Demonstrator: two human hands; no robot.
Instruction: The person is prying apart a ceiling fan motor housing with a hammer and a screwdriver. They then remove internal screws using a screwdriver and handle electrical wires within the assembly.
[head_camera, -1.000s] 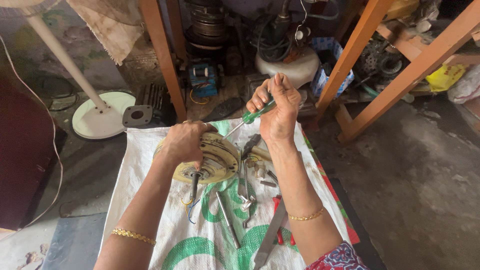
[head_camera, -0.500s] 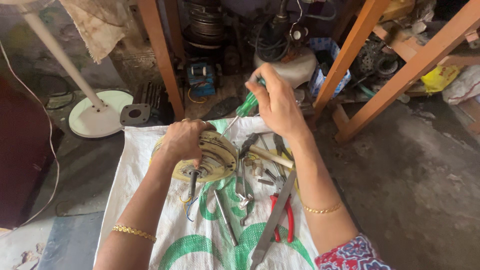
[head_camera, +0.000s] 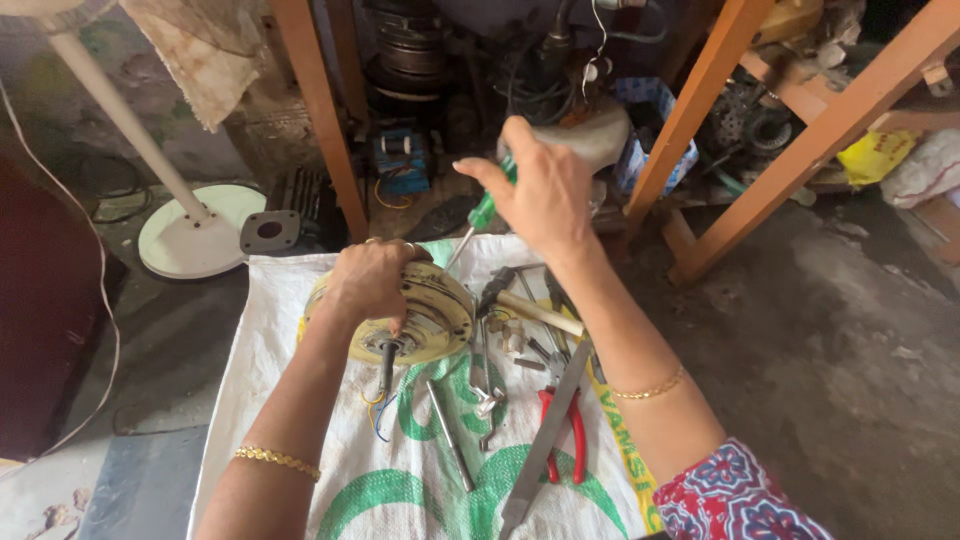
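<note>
On the woven white sack with green print (head_camera: 300, 400), seen from the head camera, a round cream-yellow motor housing (head_camera: 440, 315) sits at about eleven o'clock from the frame's centre, its short dark shaft (head_camera: 386, 365) pointing toward six o'clock. The left hand (head_camera: 370, 280) lies over the housing's top edge, fingers curled and pressed together around the rim. At one o'clock from the housing the right hand (head_camera: 545, 195) is raised above the sack, fingers wrapped around the green handle of a screwdriver (head_camera: 480, 215), thumb stretched out toward nine o'clock; the metal blade slants down toward the housing's upper edge, though whether the tip touches it cannot be told. Just beside the housing at three o'clock lies a hammer with a wooden handle (head_camera: 535, 312), among small loose metal parts. Toward five o'clock sit red-handled pliers (head_camera: 562, 432) and a long flat metal file (head_camera: 545, 440), the file lying across the pliers. A thin metal rod (head_camera: 450, 432) lies at six o'clock. A white round fan base (head_camera: 195, 235) stands off the sack at ten o'clock
</note>
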